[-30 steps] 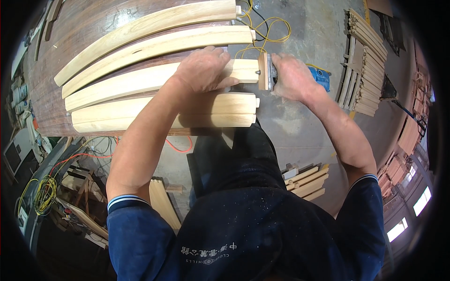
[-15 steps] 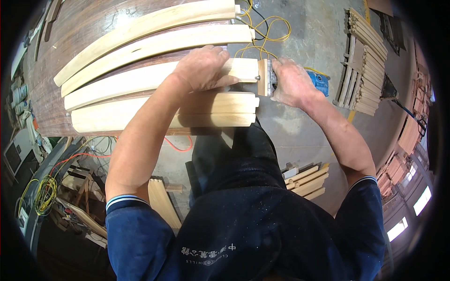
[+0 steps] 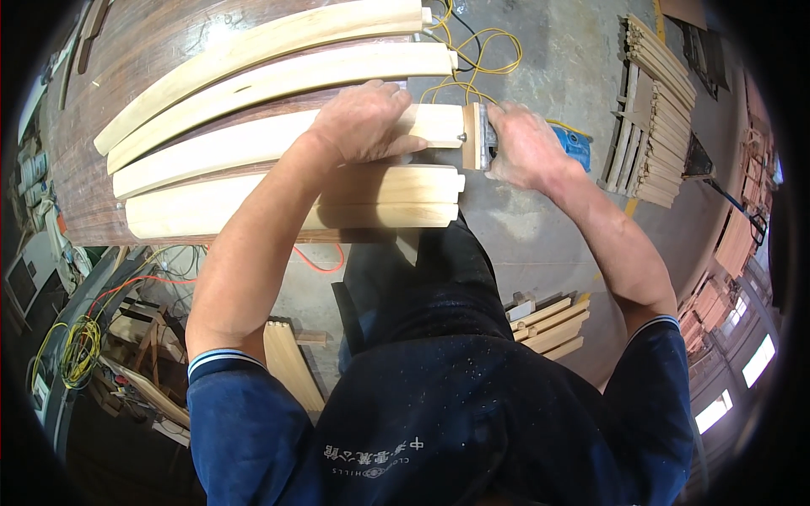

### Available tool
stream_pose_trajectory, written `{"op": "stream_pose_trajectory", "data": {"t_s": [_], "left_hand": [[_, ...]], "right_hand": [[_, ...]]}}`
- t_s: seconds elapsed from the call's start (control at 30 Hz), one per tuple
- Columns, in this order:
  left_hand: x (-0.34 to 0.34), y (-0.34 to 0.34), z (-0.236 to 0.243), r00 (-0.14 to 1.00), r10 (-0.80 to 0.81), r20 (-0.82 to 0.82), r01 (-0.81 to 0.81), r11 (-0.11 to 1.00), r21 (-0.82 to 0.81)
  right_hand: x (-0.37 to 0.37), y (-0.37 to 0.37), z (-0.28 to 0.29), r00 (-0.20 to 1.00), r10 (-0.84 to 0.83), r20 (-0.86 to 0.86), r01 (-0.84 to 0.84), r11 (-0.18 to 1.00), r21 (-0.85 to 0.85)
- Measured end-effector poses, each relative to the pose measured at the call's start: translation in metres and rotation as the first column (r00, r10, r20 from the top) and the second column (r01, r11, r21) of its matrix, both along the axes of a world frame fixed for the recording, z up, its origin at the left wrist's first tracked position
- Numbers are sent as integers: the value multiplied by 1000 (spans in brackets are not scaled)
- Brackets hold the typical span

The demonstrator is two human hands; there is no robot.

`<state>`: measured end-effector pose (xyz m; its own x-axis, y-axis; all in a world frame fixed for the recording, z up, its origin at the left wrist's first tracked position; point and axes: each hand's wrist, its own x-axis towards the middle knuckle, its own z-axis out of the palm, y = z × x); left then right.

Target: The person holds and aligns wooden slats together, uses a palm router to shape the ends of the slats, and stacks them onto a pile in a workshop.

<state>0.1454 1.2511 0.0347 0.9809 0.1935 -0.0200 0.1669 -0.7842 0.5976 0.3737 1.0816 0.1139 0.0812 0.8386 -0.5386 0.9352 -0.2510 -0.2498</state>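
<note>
Pressed over the third curved wooden board (image 3: 232, 143) is my left hand (image 3: 363, 122), its fingers across the far edge and its thumb on the near side. My right hand (image 3: 525, 145) is wrapped round a power sander, whose flat tan pad (image 3: 470, 139) stands upright against the right end of that board. The sander's blue body (image 3: 574, 148) shows behind the hand, with a yellow cord beside it. Part of the sander is hidden by my fingers. Nearer to me lies a wide pale wooden piece (image 3: 396, 196) with a lengthwise line, partly in shadow.
Two more curved boards (image 3: 278, 52) lie farther back on the brown tabletop (image 3: 160, 59). A yellow cord (image 3: 498, 67) loops over the floor past the table's right edge. Stacked wood strips (image 3: 662, 126) stand at right, and more boards (image 3: 553, 327) lie low near my legs.
The sander pad has shifted very slightly away from me along the board's end. My left hand stays on the same board.
</note>
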Motion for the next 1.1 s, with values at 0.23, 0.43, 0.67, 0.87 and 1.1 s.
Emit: {"op": "stream_pose_trajectory", "data": {"t_s": [0.23, 0.43, 0.67, 0.87, 1.1], "left_hand": [[0, -2, 2, 1000, 8, -28, -6, 998, 67], [-1, -4, 4, 999, 8, -39, -6, 999, 52], [-2, -6, 4, 1000, 13, -20, -11, 997, 74], [-4, -9, 5, 999, 20, -49, -15, 995, 100], [-14, 4, 6, 998, 45, 42, -55, 953, 296]], "right_hand": [[9, 4, -7, 999, 0, -36, 1, 1000, 2], [19, 16, -15, 998, 18, -56, -14, 998, 61], [30, 27, -26, 996, 42, -83, -34, 995, 98], [35, 36, -26, 995, 26, -100, -24, 1000, 15], [47, 8, -16, 955, -105, -277, 152, 976, 155]]}}
